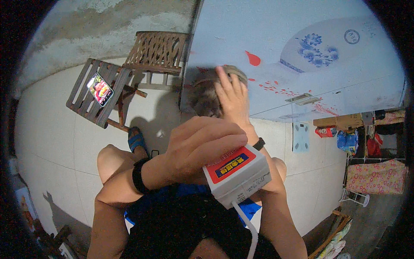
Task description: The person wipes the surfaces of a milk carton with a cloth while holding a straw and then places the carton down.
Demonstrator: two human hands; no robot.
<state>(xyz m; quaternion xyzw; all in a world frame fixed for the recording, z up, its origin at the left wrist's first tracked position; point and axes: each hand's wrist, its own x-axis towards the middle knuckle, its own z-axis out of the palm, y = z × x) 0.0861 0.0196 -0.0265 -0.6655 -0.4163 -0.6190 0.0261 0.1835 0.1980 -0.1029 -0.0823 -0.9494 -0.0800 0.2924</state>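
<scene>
My left hand (200, 145) is closed around a white box-shaped device (241, 173) with a red printed label and a white cord (247, 223) running down towards my chest. Farther forward, my right hand (231, 97) lies with long, spread fingers over a blurred brown-grey object (210, 97), dark and mottled at its left and paler at its upper right. Its kind is unclear, and my palm is hidden, so a grip on it cannot be made out. The object lies in front of the lower left part of a pale blue refrigerator-like cabinet (265, 29) with flower prints.
At left, a phone (100, 90) with a lit screen lies on a slatted folding stool (77, 97). A wooden slatted chair (155, 48) stands beyond it. A glass scale (300, 137), bags and a flower-patterned cloth (376, 178) are at right. A sandal (137, 139) is on my foot.
</scene>
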